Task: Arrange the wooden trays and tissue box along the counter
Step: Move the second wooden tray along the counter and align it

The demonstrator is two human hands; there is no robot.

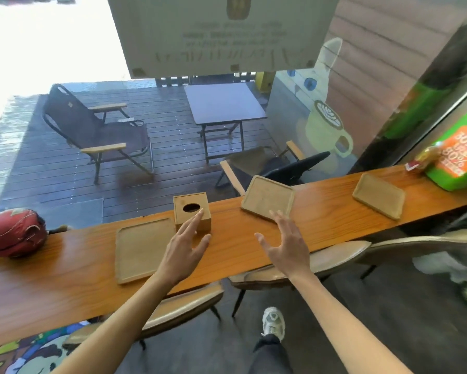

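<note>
Both hands spread wide and empty, the left hand (185, 245) should clasp the tissue box (191, 211) squarely at twelve o'clock, the right hand (285, 242) steadying the tray (267, 197) at one.

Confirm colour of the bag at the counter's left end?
Dark red bag, with light trim, seen in the head view.
</note>
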